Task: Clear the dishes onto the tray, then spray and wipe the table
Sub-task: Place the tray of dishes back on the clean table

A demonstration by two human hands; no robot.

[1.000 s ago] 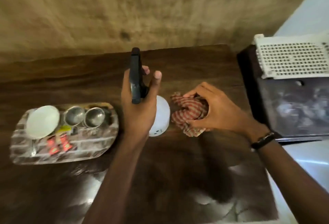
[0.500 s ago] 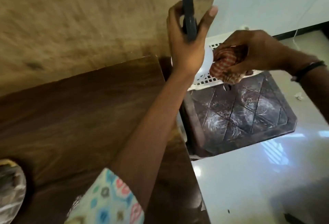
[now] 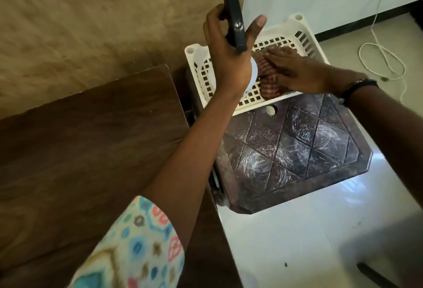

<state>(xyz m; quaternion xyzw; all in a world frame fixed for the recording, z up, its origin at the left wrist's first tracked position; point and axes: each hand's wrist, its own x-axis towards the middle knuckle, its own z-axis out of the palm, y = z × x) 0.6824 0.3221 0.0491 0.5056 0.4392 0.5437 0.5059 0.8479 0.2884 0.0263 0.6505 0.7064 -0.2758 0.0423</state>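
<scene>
the left hand (image 3: 229, 58) is raised above the near-left part of the white perforated basket (image 3: 304, 40), its grip wrapped around the spray bottle (image 3: 234, 22). the bottle's sprayer head is glossy black, long and narrow, and stands up between the thumb and the curled fingers; the thumb is extended along its right side. only a small curved portion of the bottle's white body is visible below the palm, over the basket interior. the right hand (image 3: 299, 70) lies inside the basket, palm down with fingers extended, pressing flat on the cloth (image 3: 265, 81); whether the grip encloses any fabric cannot be told. the cloth is a red-and-cream checked fabric, crumpled into folds, resting on the basket floor toward its near wall and partly covered by the hand. the basket is rectangular with a square-hole grid in its floor and slotted side walls, and sits on the far part of a dark plastic stool (image 3: 295, 150) whose top bears a diamond pattern with whitish scuff marks. the stool stands just beside the right end of the dark wooden worktop (image 3: 91, 150). a patterned sleeve (image 3: 137, 248) covers the left upper arm, and a dark band (image 3: 357, 88) circles the right wrist. a white cord (image 3: 380, 58) lies looped on the pale floor beyond the basket.
</scene>
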